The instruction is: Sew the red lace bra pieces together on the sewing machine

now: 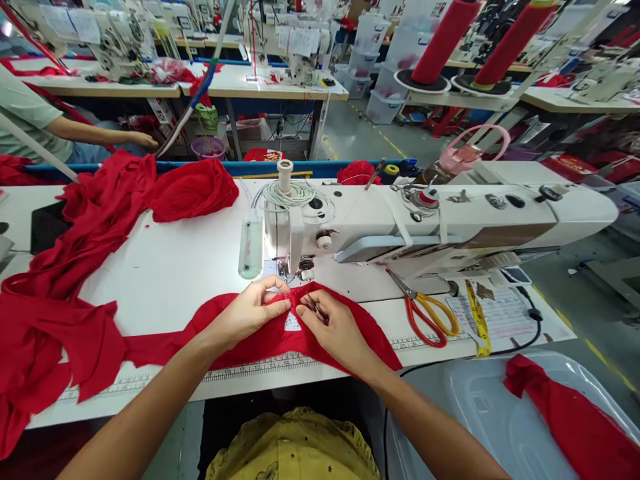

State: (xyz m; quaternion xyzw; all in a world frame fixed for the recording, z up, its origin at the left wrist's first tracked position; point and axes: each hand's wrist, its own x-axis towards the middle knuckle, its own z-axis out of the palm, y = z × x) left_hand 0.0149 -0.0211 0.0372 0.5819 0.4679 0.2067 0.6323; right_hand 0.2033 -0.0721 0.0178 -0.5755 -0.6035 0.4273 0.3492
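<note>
A piece of red fabric (235, 340) lies along the front edge of the white sewing table, below the needle area of a white sewing machine (360, 220). My left hand (253, 310) pinches a gathered edge of it between thumb and fingers. Close beside it, my right hand (333, 327) is closed at the same edge, thumb against the cloth. A small dark metal tool (316, 310) shows among the right fingers; its kind is mostly hidden. Through a gap under the pinched edge, the white tabletop shows.
Scissors (427, 310) with red and yellow handles lie right, near a yellow tape measure (479, 320). More red fabric (95, 227) is heaped left. A clear plastic bin (480, 407) stands front right. Red thread cones (445, 43) rise behind. A co-worker's arm (100, 130) shows back left.
</note>
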